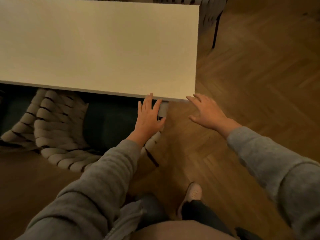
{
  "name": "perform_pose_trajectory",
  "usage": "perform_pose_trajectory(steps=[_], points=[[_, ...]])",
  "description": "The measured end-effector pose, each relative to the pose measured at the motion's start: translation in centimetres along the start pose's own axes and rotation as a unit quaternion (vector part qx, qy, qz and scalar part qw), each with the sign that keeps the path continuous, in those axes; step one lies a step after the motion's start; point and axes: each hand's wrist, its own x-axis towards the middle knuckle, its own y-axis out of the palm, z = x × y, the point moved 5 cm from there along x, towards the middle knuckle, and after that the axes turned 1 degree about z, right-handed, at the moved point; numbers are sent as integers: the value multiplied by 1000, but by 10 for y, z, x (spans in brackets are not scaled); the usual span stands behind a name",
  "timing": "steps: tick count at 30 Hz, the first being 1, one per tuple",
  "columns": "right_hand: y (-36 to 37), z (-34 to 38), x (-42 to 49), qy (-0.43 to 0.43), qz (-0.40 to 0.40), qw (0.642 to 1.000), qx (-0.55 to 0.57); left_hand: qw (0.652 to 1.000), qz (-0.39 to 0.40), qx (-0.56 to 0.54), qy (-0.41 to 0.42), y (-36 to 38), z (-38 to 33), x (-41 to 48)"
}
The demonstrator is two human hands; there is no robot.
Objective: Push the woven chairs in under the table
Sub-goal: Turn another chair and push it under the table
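Worktop (97, 45): lying pale across the view.
Woven chair (58, 129): sitting partly under the worktop's near edge, its curved back sticking out.
Handling: probably stiff-framed, soft-roped and light; pushing at the back rim is looking best.
Left grip (149, 116): fingers spreading flat on the chair's rim, clasping nothing.
Right grip (206, 111): hovering wide open by the worktop's near corner, holding nothing.

We are looking down at a herringbone wood floor (259, 84), which is carrying everything here. A pale table (97, 49) is standing on it, its near right corner pointing toward us. The near woven chair (60, 129) is sitting on the boards, partly under the table's near edge. The far woven chair (209, 14) is standing by the far right corner, and a light shoe (194, 192) is resting on the floor below us.
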Motion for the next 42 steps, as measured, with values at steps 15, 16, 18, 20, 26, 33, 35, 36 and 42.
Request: perform_pose_trajectory(steps=[15,16,18,20,26,33,35,36,42], points=[[-98,-221,141,17,35,998,-54,992,26,99,-72,10,-103,228],[-107,-234,158,16,34,998,-56,992,26,96,-77,10,-103,251],[-124,-258,194,18,41,997,-61,991,31,92,-92,8,-104,296],[-138,-283,229,24,58,996,-67,989,47,94,-102,6,-107,336],[-180,-343,325,15,70,996,-59,986,57,101,-119,-7,-118,446],[-217,-417,453,-30,75,995,-63,982,58,92,-158,-14,-124,589],[-227,-440,492,-43,81,994,-67,979,46,71,-187,-15,-125,629],[-234,-451,513,-48,82,993,-70,976,38,67,-202,-16,-125,648],[-269,-493,611,-93,118,983,-108,964,27,50,-260,-25,-129,734]])
